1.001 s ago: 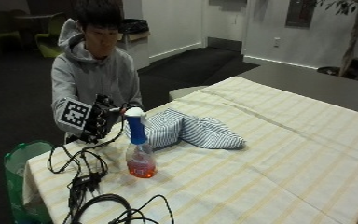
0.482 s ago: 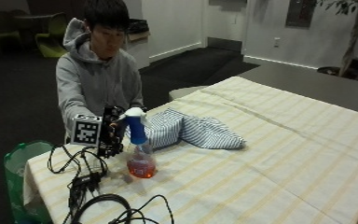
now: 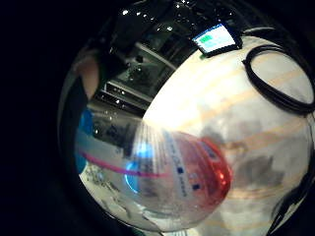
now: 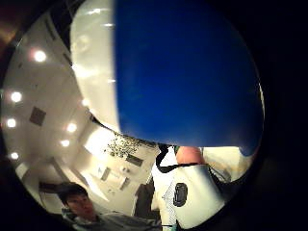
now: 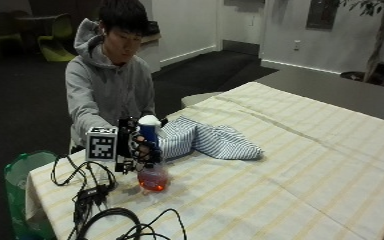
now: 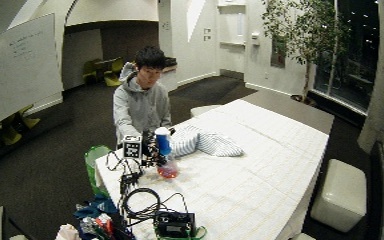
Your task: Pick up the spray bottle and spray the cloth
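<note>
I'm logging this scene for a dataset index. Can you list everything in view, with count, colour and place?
spray bottle: one, clear with orange-red liquid, blue and white head, upright near the table's corner.
cloth: one, blue-and-white striped, bunched on the table beside the bottle.
tablecloth: one, cream with pale yellow stripes, covering the table.
black cables: several, looped at the table's near edge.
green bin: one, on the floor beside the table.
right hand: black glove, fingers round the bottle's neck.

Office lounge; whiteboard (image 6: 20, 60), potted tree (image 6: 303, 35), ottoman (image 6: 342, 192)
</note>
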